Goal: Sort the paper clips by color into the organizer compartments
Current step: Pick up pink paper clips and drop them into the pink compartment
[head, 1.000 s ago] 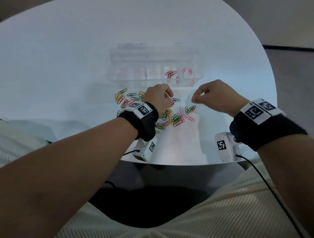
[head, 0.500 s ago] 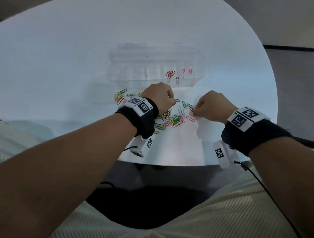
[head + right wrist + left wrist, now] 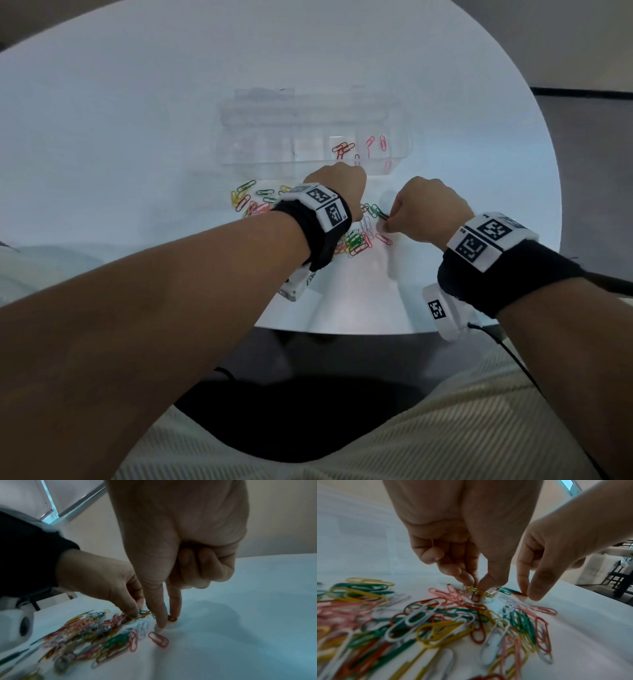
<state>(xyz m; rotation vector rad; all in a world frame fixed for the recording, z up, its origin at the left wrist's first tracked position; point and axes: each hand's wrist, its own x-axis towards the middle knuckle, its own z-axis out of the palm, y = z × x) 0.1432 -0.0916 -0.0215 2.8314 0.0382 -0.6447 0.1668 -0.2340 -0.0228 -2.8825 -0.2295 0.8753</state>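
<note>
Pinching cleanly matters: the left hand (image 3: pixel 471 555) nips a yellow clip (image 3: pixel 479 593) in the pile (image 3: pixel 352 240) on the table (image 3: pixel 137 137), the right hand (image 3: pixel 171 561) closes thumb and forefinger on a red clip (image 3: pixel 172 618) (lift straight, snag-free) toward the organizer (image 3: pixel 311 137).

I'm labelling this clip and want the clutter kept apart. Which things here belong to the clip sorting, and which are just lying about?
Part of the job:
- pile of mixed clips
- clear organizer, red and pink clips in its right end
- left hand, pinching at a yellow clip
- right hand, fingertips down on a red clip

Just there:
- white table
- wrist cameras and cable
</note>
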